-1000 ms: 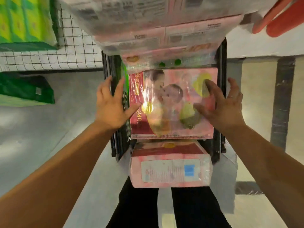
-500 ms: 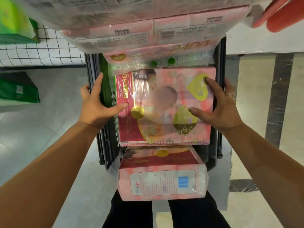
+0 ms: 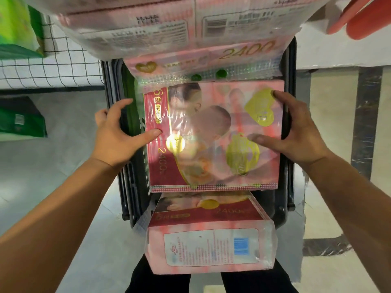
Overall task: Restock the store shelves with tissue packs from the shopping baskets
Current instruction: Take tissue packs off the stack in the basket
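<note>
The left hand and right hand hold one pink tissue pack by its two sides. Each thumb is pressed on the printed face and the fingers are curled over the edge. The pack lies flat on top of the load in the black basket. A second pink pack sits just nearer the person, jutting past the basket's near end. More pink packs fill the top of the view, and green packs sit at the left.

You've got a pale tiled floor, a dark marbled strip on the right, and a white wire-grid shelf on the left.
</note>
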### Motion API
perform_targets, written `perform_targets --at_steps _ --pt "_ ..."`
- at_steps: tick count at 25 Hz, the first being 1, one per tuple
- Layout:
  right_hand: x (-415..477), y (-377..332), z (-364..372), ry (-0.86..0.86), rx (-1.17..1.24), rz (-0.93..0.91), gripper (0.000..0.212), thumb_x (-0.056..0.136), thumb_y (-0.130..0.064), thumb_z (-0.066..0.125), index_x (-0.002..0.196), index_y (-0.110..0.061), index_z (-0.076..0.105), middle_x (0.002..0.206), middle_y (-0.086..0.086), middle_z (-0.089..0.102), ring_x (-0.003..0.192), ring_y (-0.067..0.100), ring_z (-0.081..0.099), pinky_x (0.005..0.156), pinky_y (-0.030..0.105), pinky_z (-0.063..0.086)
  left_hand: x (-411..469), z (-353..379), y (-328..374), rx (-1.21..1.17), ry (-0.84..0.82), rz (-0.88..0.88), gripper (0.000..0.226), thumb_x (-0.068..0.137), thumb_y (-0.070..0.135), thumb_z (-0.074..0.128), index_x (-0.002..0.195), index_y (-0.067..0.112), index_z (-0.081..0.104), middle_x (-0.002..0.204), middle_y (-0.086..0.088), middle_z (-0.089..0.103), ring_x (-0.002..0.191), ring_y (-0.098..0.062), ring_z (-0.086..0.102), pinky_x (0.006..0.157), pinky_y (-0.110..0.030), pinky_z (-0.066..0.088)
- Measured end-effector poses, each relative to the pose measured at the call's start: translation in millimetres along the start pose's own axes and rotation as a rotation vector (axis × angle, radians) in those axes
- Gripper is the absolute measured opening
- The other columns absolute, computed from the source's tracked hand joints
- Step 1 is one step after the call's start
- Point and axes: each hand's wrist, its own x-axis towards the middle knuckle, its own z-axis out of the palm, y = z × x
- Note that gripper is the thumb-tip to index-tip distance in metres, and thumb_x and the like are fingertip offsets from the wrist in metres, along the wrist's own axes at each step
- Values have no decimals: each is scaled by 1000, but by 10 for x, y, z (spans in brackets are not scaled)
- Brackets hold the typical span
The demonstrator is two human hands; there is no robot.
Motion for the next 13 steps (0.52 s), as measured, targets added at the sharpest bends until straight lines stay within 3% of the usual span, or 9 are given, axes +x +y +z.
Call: perform_targets --at_steps 2,5,7,9,10,13 --pt "14 -23 11 25 39 -6 84 55 -70 75 124 -69 26 136 -2 38 122 8 41 96 10 30 8 -21 35 3 -15 -12 87 52 56 73 131 33 47 127 -4 31 116 -15 41 103 -18 29" --pt "-4 -91 54 50 64 0 86 53 -69 74 123 -71 24 130 -8 34 118 2 39 95 6 27 -9 -10 30 -38 -40 -15 94 53 59 80 137 40 40 127 -3 30 123 -17 41 107 -22 28" --pt "-24 -91 78 59 53 -4 88 55 -59 78 122 -71 24 129 -7 34 115 2 39 97 12 29 -41 19 9 -61 -15 20 93 54 56 81 136 41 40 129 -2 33 120 -9 39 105 -13 27" --pt "-34 -52 101 83 59 -13 88 55 -56 80 124 -69 26 129 -7 36 112 -5 39 95 8 30 -64 52 -19 -89 30 52 86 55 54 78 131 42 40 131 -1 36 116 0 37 102 -3 26" --pt "-37 -31 112 94 65 -17 89 54 -61 80 126 -67 27 129 -6 36 110 -11 38 94 3 29 -71 69 -48 -110 43 68 84 55 54 80 129 45 40 133 0 38 118 0 38 106 -8 28" --pt "-119 5 132 136 42 -49 90 54 -81 68 132 -60 28 128 -1 39 109 -28 34 95 -3 26 -103 105 -172 -158 88 105 81 55 62 83 124 55 42 136 -4 43 127 -15 46 110 -41 38"
